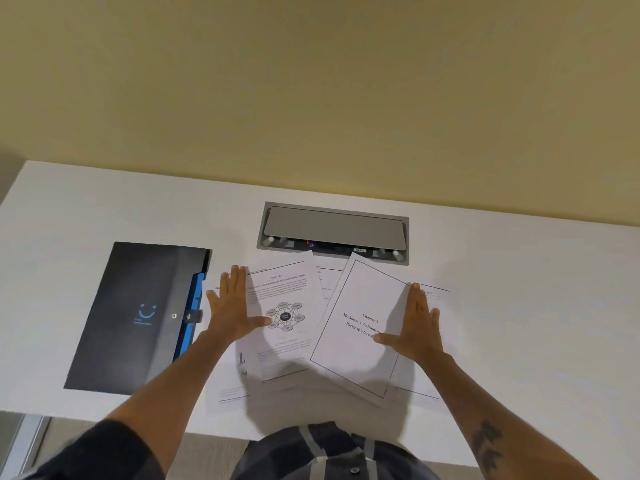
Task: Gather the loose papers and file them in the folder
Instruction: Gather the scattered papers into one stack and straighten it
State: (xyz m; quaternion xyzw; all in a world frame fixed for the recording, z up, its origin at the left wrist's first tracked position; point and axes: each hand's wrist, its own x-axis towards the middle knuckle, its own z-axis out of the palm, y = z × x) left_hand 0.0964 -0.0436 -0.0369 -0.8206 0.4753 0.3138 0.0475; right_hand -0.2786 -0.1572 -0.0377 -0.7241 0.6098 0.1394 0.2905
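Several loose printed papers lie overlapping on the white table (519, 306). One sheet with a circular diagram (287, 337) lies left of centre, and a bordered "Chapter 3" title page (353, 334) lies tilted on the right. My left hand (232, 306) rests flat with fingers spread on the left edge of the pile. My right hand (417, 323) rests flat on the pile's right side. A black folder (138, 317) with a blue edge and a snap strap lies closed to the left of the papers.
A grey cable box with a hinged lid (332, 232) is set into the table just behind the papers. A beige wall rises behind the table. The table's front edge runs close to my body.
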